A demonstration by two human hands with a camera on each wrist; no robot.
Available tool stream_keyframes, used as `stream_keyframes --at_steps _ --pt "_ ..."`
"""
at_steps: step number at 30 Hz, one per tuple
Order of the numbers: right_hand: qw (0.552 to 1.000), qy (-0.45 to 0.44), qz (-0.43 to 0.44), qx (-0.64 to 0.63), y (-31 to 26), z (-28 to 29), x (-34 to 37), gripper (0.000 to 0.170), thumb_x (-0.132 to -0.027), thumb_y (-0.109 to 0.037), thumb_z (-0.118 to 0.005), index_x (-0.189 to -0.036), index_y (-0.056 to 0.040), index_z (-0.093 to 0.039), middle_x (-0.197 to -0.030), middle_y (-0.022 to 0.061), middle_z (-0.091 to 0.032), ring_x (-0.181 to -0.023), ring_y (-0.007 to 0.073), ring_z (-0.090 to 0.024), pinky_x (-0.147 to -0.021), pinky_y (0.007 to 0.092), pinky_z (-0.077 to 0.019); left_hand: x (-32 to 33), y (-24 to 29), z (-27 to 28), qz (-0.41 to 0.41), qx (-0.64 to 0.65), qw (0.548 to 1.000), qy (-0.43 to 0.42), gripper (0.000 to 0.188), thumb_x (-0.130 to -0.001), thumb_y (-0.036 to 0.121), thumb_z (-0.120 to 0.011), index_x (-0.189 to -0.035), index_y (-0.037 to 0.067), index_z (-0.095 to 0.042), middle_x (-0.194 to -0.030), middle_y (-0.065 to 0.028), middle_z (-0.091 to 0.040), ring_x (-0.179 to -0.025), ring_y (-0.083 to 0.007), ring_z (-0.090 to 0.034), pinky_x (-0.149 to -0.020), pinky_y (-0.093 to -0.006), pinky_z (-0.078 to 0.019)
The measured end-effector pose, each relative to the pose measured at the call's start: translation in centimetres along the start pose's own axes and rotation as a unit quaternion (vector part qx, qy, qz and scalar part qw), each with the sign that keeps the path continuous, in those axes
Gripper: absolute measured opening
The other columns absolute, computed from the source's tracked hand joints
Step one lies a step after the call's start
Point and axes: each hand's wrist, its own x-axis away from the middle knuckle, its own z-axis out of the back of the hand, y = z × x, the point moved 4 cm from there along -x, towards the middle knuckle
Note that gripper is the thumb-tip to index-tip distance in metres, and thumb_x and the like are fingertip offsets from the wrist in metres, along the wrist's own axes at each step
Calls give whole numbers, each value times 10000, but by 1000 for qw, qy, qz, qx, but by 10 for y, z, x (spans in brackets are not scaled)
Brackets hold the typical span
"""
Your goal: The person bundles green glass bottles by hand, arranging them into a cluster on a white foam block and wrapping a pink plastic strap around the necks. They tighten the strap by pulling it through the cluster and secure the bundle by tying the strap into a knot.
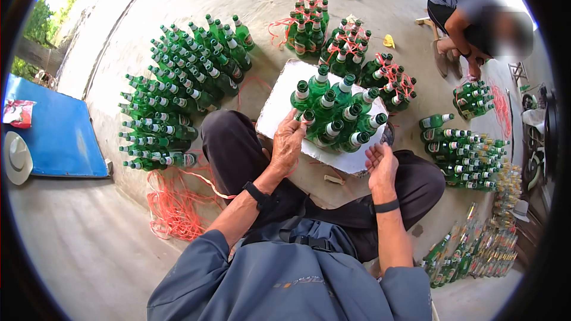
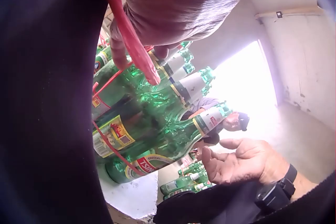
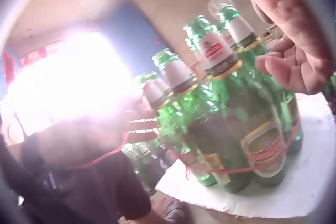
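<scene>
A cluster of green glass bottles (image 1: 327,102) stands upright on a white board (image 1: 276,104) between the person's knees. Red plastic string (image 3: 236,171) runs around the bottles' lower bodies. My left hand (image 1: 288,142) is at the cluster's near left side, beside the bottle necks, with its fingers bent and pinching the string. In the left wrist view a loose red strip (image 2: 128,32) crosses in front of that hand. My right hand (image 1: 382,166) is held apart from the bottles at the near right, palm turned up, fingers relaxed and holding nothing.
Many green bottles (image 1: 178,77) stand at the left; string-tied bundles (image 1: 308,30) stand beyond the board. A red string heap (image 1: 175,205) lies left of the knee. Another person (image 1: 464,15) bends over bottles at the right. More bottles (image 1: 458,154) line the right side.
</scene>
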Motion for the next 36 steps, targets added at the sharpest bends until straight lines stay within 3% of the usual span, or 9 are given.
stream_keyframes --at_steps 4,7,13,17,19,23,27,31,36 --pt "994 -82 -46 62 10 -26 41 300 -979 -313 -611 -963 -24 -689 -795 55 -694 -671 156 -664 -523 251 -469 9 9 -1 -40 -133 988 74 290 -975 167 -646 -762 -29 -634 -1212 -186 -659 -1162 -248 -575 -904 -322 -473" --pt "972 -203 -15 120 11 -59 68 251 -985 -221 -627 -1040 6 -721 -872 58 -720 -678 104 -653 -522 212 -457 10 5 -1 -8 -111 992 65 270 -972 173 -647 -780 -16 -620 -1111 -145 -633 -1068 -201 -582 -863 -344 -475" --pt "954 -234 66 178 22 -116 75 286 -983 -201 -664 -1107 42 -750 -873 44 -717 -680 71 -603 -579 213 -440 16 -2 -1 64 -60 996 -12 276 -1002 186 -616 -830 -26 -585 -808 -64 -598 -710 -145 -584 -656 -320 -481" --pt "952 -248 27 178 24 -140 78 279 -960 -177 -699 -1101 57 -756 -888 3 -704 -707 43 -556 -620 209 -443 24 7 -1 97 -43 994 -37 214 -976 163 -624 -848 -6 -593 -705 -164 -578 -629 -264 -551 -621 -407 -456" --pt "951 -260 53 158 33 -145 70 257 -949 -217 -718 -1095 -13 -779 -752 -36 -615 -597 17 -449 -478 187 -333 25 8 0 91 -28 995 -31 212 -982 153 -614 -842 -5 -592 -681 -170 -579 -607 -261 -548 -600 -403 -453" --pt "952 -271 62 127 30 -152 72 212 -922 -163 -743 -1065 -11 -778 -713 -67 -561 -556 12 -417 -464 187 -309 24 12 1 47 -39 998 -32 238 -1000 171 -610 -839 -4 -600 -668 -127 -587 -613 -196 -543 -594 -375 -458" --pt "960 -251 22 123 27 -148 67 175 -911 -121 -737 -964 45 -746 -826 12 -677 -743 84 -588 -670 245 -473 25 13 -3 110 -2 990 -85 278 -1016 200 -623 -845 -19 -626 -689 -28 -598 -671 -104 -553 -616 -307 -471" --pt "958 -270 -2 96 28 -146 65 180 -915 -151 -719 -881 23 -691 -759 13 -639 -618 70 -534 -551 231 -413 20 14 4 135 32 978 -153 265 -1003 203 -660 -868 -25 -660 -736 3 -636 -707 -82 -578 -664 -267 -496" --pt "959 -262 -20 109 20 -150 74 215 -938 -188 -688 -877 17 -667 -699 -3 -590 -512 30 -439 -447 201 -295 18 24 19 118 92 988 -42 235 -864 42 -620 -1088 -26 -638 -866 -48 -697 -804 -102 -660 -731 -254 -517"
